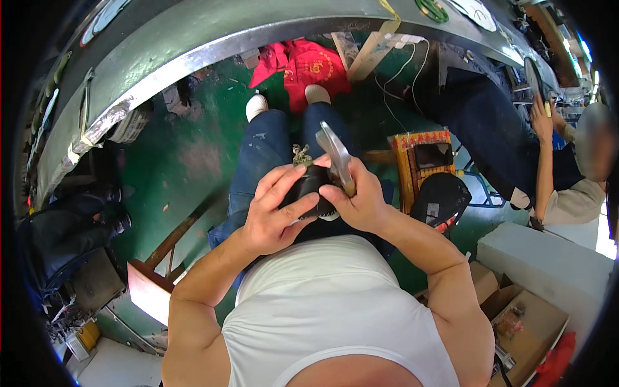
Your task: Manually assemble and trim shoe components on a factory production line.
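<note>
Above my lap I hold a black leather shoe [305, 188], with pale stitches along its lower edge. My left hand [274, 205] is wrapped round its left side, fingers bent over the leather. A bunched, mottled tan cord or cloth [301, 155] sticks out at its far end. In my right hand [362, 201] is a hammer [335, 149] with a long, curved, shiny metal head, tilted up beside the shoe; only a bit of its yellowish handle shows. My right thumb presses against the shoe's right side. Most of the shoe is covered by my fingers.
A metal-edged workbench [193, 51] curves across the far side. Red cloth [309, 68] hangs beneath it. To the right stand a beaded seat [412, 161], a black bag-like item [440, 198] and a co-worker's arm [547, 161]. A wooden stool [151, 284] is at left, a cardboard box [532, 322] lower right.
</note>
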Available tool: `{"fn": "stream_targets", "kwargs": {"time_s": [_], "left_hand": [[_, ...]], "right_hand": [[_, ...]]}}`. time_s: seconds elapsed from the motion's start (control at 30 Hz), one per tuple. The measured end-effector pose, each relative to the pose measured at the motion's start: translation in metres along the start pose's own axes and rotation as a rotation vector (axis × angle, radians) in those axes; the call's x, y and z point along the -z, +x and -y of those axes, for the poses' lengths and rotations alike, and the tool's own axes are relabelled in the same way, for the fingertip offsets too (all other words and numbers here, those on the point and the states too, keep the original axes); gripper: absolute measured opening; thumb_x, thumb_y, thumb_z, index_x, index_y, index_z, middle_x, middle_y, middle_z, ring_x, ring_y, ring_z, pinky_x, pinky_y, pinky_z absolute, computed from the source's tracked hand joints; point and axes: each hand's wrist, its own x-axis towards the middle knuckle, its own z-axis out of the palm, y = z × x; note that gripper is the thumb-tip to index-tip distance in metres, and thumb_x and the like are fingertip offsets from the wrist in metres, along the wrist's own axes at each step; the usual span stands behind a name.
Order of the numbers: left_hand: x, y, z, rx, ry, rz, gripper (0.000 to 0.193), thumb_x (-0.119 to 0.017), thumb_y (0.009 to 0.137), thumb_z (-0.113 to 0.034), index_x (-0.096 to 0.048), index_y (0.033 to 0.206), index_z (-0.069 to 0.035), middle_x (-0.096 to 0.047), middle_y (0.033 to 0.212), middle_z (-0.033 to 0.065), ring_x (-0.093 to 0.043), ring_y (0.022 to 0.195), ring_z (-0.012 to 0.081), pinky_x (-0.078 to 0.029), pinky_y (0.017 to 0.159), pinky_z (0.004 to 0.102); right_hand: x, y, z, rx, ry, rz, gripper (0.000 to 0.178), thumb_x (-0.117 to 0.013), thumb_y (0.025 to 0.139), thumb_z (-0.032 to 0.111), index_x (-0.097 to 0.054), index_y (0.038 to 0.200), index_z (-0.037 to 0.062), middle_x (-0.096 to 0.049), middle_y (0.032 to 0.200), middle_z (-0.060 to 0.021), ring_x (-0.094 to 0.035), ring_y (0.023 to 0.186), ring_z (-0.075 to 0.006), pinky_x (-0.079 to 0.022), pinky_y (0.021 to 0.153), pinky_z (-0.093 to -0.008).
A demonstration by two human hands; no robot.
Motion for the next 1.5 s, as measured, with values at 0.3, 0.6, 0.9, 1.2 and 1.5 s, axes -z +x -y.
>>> {"fn": "stream_targets", "kwargs": {"time_s": [0.3,0.6,0.9,1.2,1.5], "left_hand": [[-0.011,-0.017,-0.006,-0.043,0.053,0.011,0.046,-0.085,0.064,-0.011,-0.07,0.107,-0.008,-0.057,0.128,0.0188,-0.056,0.112,0.0364,-0.053,0.089,0.0431],[-0.037,-0.035,0.052,0.792,-0.499,0.101,0.084,-0.078,0.081,-0.01,-0.03,0.149,0.001,-0.047,0.142,0.0195,-0.047,0.132,0.0253,-0.036,0.11,0.0353],[-0.044,0.003,0.069,1.075,-0.249,0.096,0.044,-0.049,0.101,-0.038,-0.061,0.119,0.0,-0.067,0.099,0.0203,-0.065,0.095,0.0276,-0.049,0.086,0.0358],[-0.034,0.0,0.082,1.182,-0.877,0.333,0.068,-0.05,0.075,0.006,-0.047,0.142,-0.003,-0.061,0.124,0.0072,-0.061,0.106,0.0154,-0.049,0.09,0.0283],[-0.054,-0.04,0.058,1.248,-0.989,0.173,0.081,-0.069,0.076,0.0,-0.033,0.148,-0.003,-0.053,0.136,0.008,-0.049,0.124,0.0187,-0.033,0.109,0.0316]], "right_hand": [[0.006,-0.013,-0.031,0.406,-0.039,0.018,0.045,-0.074,0.079,0.009,-0.052,0.118,0.0038,-0.063,0.112,-0.014,-0.06,0.1,-0.0311,-0.048,0.087,-0.0376],[0.011,0.039,-0.06,-0.223,0.089,-0.079,0.04,-0.062,0.094,0.036,-0.057,0.114,0.0006,-0.067,0.1,-0.0138,-0.064,0.095,-0.0207,-0.049,0.085,-0.0338],[-0.01,0.027,-0.105,-0.491,0.276,-0.102,0.059,-0.082,0.077,0.033,-0.055,0.114,-0.0051,-0.065,0.104,-0.0119,-0.062,0.093,-0.0168,-0.049,0.085,-0.0314],[0.013,0.021,-0.111,-0.667,0.284,0.123,0.03,-0.071,0.078,0.005,-0.065,0.106,-0.0036,-0.069,0.092,-0.0092,-0.065,0.081,-0.0161,-0.051,0.074,-0.0311],[0.062,-0.016,-0.064,-0.668,-0.271,0.267,0.032,-0.061,0.09,0.021,-0.059,0.112,-0.0023,-0.067,0.09,-0.022,-0.066,0.087,-0.0348,-0.05,0.078,-0.0396]]}}
